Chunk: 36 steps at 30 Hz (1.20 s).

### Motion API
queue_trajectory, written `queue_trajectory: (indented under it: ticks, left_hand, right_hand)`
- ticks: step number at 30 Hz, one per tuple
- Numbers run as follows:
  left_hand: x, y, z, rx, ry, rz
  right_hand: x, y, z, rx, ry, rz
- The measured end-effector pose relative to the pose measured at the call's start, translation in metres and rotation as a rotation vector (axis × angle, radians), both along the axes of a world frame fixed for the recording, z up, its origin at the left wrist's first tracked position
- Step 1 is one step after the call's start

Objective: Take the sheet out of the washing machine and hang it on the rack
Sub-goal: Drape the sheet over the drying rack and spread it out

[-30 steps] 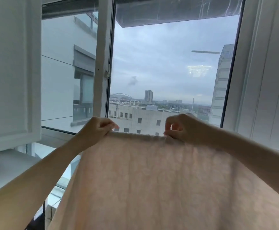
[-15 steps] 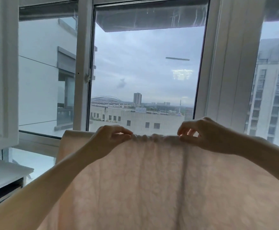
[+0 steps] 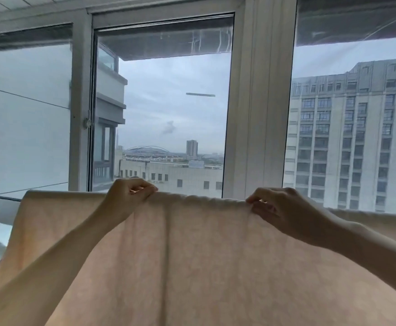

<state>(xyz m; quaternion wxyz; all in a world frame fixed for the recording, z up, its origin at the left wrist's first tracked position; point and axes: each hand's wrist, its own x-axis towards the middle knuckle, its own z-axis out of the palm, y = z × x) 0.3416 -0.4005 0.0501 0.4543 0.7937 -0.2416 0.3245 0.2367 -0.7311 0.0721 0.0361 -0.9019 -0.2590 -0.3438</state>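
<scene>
1. Since the earlier frame both hands have drawn further apart along the sheet's top edge.
2. The left hand [image 3: 127,196] and right hand [image 3: 278,208] each pinch that edge.
3. The sheet [image 3: 192,267] hangs below them, soft, light and limp; gripping the hem seems best.
4. The window frame [image 3: 237,114] stands beyond.

I have both arms stretched forward and raised. My left hand [image 3: 127,198] pinches the top edge of the sheet [image 3: 192,255] with curled fingers, and my right hand [image 3: 279,208] pinches that edge further right.
</scene>
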Motion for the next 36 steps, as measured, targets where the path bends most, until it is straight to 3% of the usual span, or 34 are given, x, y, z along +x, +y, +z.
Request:
queue_trajectory:
  ticks: [6, 8, 13, 17, 24, 29, 36]
  left_hand:
    - [-0.016, -0.019, 0.001, -0.007, 0.02, 0.111]
    - [-0.018, -0.021, 0.002, 0.021, 0.016, 0.129]
    - [-0.011, -0.031, 0.006, 0.135, -0.009, 0.169]
    - [-0.005, -0.051, 0.017, 0.093, -0.001, 0.167]
    - [-0.009, -0.083, 0.01, 0.361, 0.028, 0.073]
    - [-0.027, -0.117, 0.009, 0.389, -0.001, -0.118]
    - [-0.05, -0.183, 0.008, 0.478, -0.142, -0.06]
  right_hand:
    - [-0.004, -0.01, -0.008, -0.02, -0.149, -0.022]
    - [-0.007, -0.009, -0.007, -0.02, -0.12, -0.026]
    - [0.002, -0.015, 0.009, 0.129, -0.092, -0.053]
    - [0.03, -0.029, 0.029, 0.224, -0.16, -0.153]
    - [0.037, -0.051, 0.028, 0.142, 0.242, -0.172]
    - [0.008, -0.068, 0.021, 0.141, 0.303, -0.112]
    - [-0.027, -0.115, 0.016, 0.033, 0.24, -0.159]
